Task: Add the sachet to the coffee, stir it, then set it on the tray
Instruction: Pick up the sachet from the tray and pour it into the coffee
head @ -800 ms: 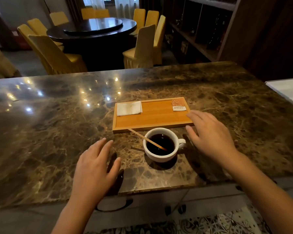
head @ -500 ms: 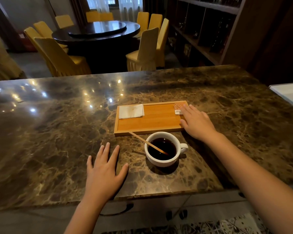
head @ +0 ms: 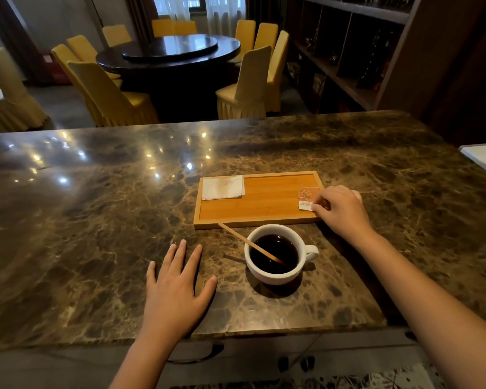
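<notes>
Right hand (head: pixel 341 210) fingertips pinching small pink-white paper sachet (head: pixel 307 198), right of centre on wooden tray (head: pixel 253 221); lift clear first. Left hand (head: pixel 177 290) flat, fingers spread, empty.

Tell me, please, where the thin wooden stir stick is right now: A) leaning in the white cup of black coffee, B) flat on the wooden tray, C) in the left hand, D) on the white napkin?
A: the thin wooden stir stick leans in the white cup of black coffee, its lower end in the liquid.
</notes>
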Motion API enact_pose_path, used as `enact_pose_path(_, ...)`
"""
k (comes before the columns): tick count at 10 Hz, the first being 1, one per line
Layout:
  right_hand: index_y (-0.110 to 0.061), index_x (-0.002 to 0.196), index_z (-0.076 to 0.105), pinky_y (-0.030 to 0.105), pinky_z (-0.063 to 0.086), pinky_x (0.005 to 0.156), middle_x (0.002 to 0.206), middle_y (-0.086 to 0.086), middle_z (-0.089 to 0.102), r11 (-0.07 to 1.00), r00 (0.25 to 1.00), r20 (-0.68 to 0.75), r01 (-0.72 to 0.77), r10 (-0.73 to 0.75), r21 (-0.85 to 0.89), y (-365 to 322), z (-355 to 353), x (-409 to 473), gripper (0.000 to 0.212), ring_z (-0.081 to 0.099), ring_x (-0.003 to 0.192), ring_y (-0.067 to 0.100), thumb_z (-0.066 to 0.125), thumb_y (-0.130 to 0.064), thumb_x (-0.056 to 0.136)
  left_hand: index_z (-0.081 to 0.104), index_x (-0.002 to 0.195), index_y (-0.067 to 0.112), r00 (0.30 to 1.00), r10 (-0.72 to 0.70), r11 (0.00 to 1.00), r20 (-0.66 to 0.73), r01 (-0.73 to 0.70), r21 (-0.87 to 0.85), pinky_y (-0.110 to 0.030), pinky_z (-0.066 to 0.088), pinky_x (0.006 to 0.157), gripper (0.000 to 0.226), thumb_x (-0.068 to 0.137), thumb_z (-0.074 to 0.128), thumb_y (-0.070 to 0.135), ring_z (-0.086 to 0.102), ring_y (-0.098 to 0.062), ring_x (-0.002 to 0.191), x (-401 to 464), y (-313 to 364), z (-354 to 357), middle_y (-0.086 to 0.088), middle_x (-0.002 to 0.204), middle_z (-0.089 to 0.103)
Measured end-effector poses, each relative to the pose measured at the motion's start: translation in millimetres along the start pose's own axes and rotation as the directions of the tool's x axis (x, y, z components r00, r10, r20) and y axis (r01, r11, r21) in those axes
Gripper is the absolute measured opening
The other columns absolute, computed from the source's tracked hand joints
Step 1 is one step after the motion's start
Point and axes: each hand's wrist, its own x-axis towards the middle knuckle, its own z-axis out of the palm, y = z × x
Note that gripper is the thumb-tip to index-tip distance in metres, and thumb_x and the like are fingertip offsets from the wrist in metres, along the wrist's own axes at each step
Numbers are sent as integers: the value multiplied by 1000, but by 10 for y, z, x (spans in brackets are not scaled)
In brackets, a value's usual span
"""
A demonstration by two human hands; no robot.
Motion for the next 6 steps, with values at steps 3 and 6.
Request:
enact_pose_path(3,-16,125,52,46,33,100,129,12,48,961,958,92,-276,272,29,86,-2,114,55,35,124,30,70,-37,77,17,142,35,1000,-1,1000,-11,1,0,-50,0,113,77,73,13,70,-1,-13,141,1,-2,8,1,154,10)
enact_pose_path(6,-8,103,65,37,35,93,121,13,56,945,959,47,-283,279,163,60,31,75,32,39,118,29,71,-27,78,15,142,35,1000,-3,1000,-7,3,8,-49,0,113,78,73,11,71,-1,-13,141,-5,6,1,1,155,9)
